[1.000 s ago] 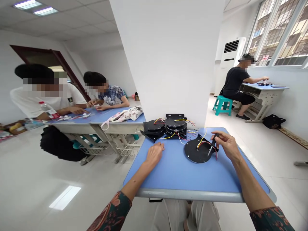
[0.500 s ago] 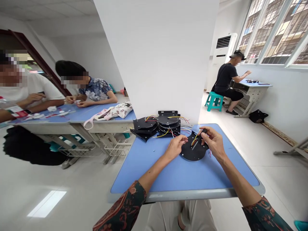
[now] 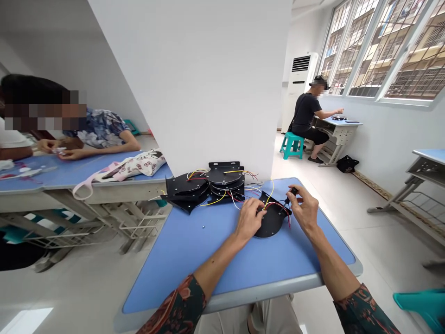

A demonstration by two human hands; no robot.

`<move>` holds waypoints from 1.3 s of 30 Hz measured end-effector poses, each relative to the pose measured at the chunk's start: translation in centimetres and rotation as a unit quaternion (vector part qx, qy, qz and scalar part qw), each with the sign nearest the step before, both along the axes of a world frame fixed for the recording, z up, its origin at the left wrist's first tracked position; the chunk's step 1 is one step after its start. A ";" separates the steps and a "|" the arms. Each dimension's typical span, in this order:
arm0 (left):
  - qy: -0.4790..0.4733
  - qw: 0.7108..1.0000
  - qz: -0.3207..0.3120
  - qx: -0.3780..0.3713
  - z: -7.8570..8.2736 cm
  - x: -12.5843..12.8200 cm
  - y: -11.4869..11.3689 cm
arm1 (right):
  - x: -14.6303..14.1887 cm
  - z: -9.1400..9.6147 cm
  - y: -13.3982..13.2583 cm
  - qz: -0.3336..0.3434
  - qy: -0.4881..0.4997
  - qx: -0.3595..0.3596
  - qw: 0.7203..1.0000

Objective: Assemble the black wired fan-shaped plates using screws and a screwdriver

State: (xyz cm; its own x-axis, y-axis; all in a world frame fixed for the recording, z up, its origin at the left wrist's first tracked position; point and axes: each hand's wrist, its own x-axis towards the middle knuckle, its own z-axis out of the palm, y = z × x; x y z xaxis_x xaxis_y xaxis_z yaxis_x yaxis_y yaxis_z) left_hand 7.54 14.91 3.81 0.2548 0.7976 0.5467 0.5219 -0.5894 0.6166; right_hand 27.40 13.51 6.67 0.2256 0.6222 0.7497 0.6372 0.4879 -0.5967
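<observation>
Your left hand [image 3: 248, 220] lies on a flat black disc [image 3: 270, 226], its fingers curled over the edge and the wires. You can't quite tell from this view whether they grip the disc or only press on it. The disc sits flat toward the right of the blue desktop [image 3: 194, 273], just in front of a stack of matching black plates [image 3: 225, 178]. Thin red, yellow and white wires [image 3: 269, 202] loop across its matte face.

Your right hand [image 3: 302, 208] is raised just beside the disc, thumb and fingers pinched narrowly around what looks like a small screwdriver [image 3: 290, 195] with a dark handle. Its tip is too small to make out clearly.

The stack has a slotted black metal bracket [image 3: 225, 164] along its far edge, and a fan-shaped black plate assembly [image 3: 186, 191] touches it on the left. Both trail coloured wires. A tiny round bead or screw [image 3: 203, 227] lies alone on the smooth blue laminate.

Past the white pillar [image 3: 174, 83], a cartoon-print cloth bag [image 3: 139, 164] with a pink strap [image 3: 83, 188] rests on the next desk, where a person in a floral shirt [image 3: 100, 132] works. Another person [image 3: 306, 111] sits on a teal plastic stool [image 3: 291, 141] at a desk by the barred windows.
</observation>
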 end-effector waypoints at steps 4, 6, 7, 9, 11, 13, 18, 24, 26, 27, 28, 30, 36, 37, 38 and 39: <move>0.008 0.998 -0.060 0.006 0.6 1.8 -0.8 | 0.0 0.4 -0.1 0.004 0.001 0.000 1.000; 0.014 0.996 -0.082 -0.014 0.9 2.9 -0.7 | -0.1 0.3 0.0 0.010 -0.003 -0.002 1.000; 0.018 0.996 -0.086 -0.024 0.8 3.4 -0.5 | -0.1 0.2 0.1 0.014 -0.005 -0.004 1.000; 0.030 0.995 -0.084 -0.038 0.5 4.0 -0.2 | -0.2 0.1 0.2 0.018 -0.006 -0.008 1.000; 0.042 0.995 -0.078 -0.041 0.0 4.3 0.0 | -0.2 0.0 0.3 0.021 -0.004 -0.011 1.000; 0.048 0.995 -0.076 -0.034 -0.5 4.3 0.1 | -0.2 0.0 0.3 0.025 -0.003 -0.012 1.000; 0.034 0.994 -0.079 -0.063 -0.8 4.0 0.2 | -0.2 0.2 0.1 0.039 -0.009 -0.011 0.999; 0.068 0.993 -0.073 -0.064 -0.7 4.0 0.6 | -0.4 0.5 -0.1 0.039 -0.006 -0.027 0.999; 0.073 0.993 -0.075 -0.061 -0.7 4.0 0.6 | -0.4 0.5 -0.2 0.041 -0.003 -0.030 0.999; 0.074 0.993 -0.076 -0.060 -0.8 4.0 0.7 | -0.4 0.6 -0.2 0.042 -0.004 -0.032 0.999; 0.075 0.992 -0.077 -0.060 -0.8 4.0 0.7 | -0.4 0.6 -0.2 0.044 -0.006 -0.034 0.998; 0.078 0.992 -0.078 -0.061 -0.8 4.0 0.7 | -0.3 0.6 -0.2 0.047 -0.010 -0.035 0.998; 0.087 0.991 -0.078 -0.063 -0.7 4.0 0.6 | -0.4 0.7 -0.3 0.059 -0.025 -0.034 0.997; 0.089 0.991 -0.077 -0.064 -0.6 4.0 0.6 | -0.4 0.8 -0.4 0.066 -0.025 -0.037 0.997; 0.092 0.991 -0.076 -0.067 -0.6 4.0 0.6 | -0.5 0.9 -0.4 0.077 -0.025 -0.041 0.996; 0.095 0.990 -0.075 -0.069 -0.4 4.0 0.6 | -0.5 0.9 -0.4 0.091 -0.024 -0.047 0.994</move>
